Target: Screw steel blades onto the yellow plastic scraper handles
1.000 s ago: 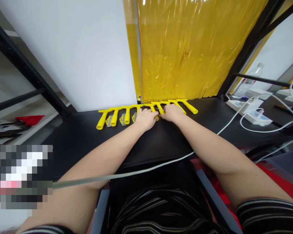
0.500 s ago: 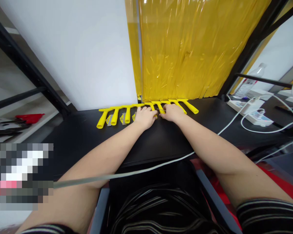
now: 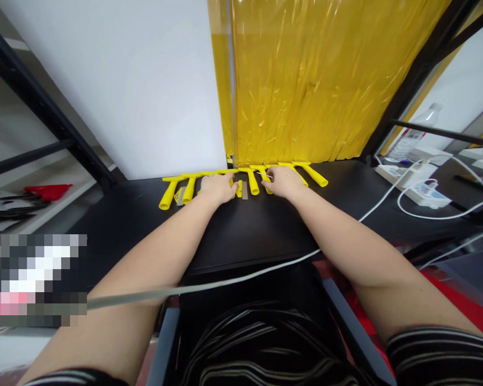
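From my remote seat, the biggest shapes are a white panel and, to its right, yellow sheeting, both rising behind the black tabletop. A pale cord sags across in front of the near edge and passes over my left forearm. On the right side sits a white power strip with cables.

The yellow tube-handled pieces lie in a row along the tabletop's far side, close to the foot of the panel and sheeting, handles angled towards me. My left hand covers part of the row left of centre, fingers bent; I cannot tell whether it grips anything. My right hand is at the right part of the row, thumb and fingertips drawn together on what looks like a thin metallic sliver pointing left. Between the hands, a small grey strip lies near the left thumb.

For close fingerwork like this, I judge a light, firm pinch best, with the wrists low so the sleeves and forearms neither shove the row askew nor drag the cord.
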{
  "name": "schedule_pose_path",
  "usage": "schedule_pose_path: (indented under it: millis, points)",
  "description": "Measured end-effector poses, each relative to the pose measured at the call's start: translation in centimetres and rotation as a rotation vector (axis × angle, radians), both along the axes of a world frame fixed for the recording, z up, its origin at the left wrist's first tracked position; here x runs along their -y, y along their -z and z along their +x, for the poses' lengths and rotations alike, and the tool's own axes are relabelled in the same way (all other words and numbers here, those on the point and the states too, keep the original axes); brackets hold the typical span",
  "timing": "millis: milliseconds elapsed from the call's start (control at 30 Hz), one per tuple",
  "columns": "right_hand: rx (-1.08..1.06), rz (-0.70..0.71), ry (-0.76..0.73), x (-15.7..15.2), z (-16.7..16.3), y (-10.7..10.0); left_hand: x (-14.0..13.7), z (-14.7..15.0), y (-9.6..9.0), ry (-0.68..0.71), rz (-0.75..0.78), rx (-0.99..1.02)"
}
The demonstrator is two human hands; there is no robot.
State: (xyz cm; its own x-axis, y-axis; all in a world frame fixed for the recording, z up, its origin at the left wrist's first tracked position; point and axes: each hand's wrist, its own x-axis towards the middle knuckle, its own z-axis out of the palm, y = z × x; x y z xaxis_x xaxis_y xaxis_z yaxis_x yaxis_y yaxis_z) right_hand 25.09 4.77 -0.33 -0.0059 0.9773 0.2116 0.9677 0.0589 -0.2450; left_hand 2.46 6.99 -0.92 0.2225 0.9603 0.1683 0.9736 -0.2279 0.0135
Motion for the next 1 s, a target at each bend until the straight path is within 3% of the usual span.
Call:
schedule_pose_path:
  millis: [267, 500, 633, 800, 900, 1000]
  points:
    - [-0.038, 0.036, -0.03, -0.3, 0.5, 0.2, 0.8, 1.0, -0.6, -0.042, -0.041, -0.021]
    - [-0.115, 0.074, -0.086, -0.5, 0.7, 0.5, 2.7, 0.5, -3.7, -0.147, -0.069, 0.024]
    - [-0.231, 0.115, -0.132, -0.6, 0.7, 0.4, 3.5, -0.6, -5.1, -0.15, 0.048, 0.14]
    - [-0.646, 0.192, -0.31, -0.7, -0.1, 0.4, 3.9, -0.4, -4.7, 0.046, 0.272, 0.436]
    - [-0.964, 0.072, -0.448, -0.4, -1.2, 0.5, 4.6, 0.9, -3.7, 0.215, 0.283, 0.486]
    - [-1.143, -0.076, -0.478, 0.2, -2.0, 0.6, 5.3, 2.0, -2.8, 0.363, 0.226, 0.503]
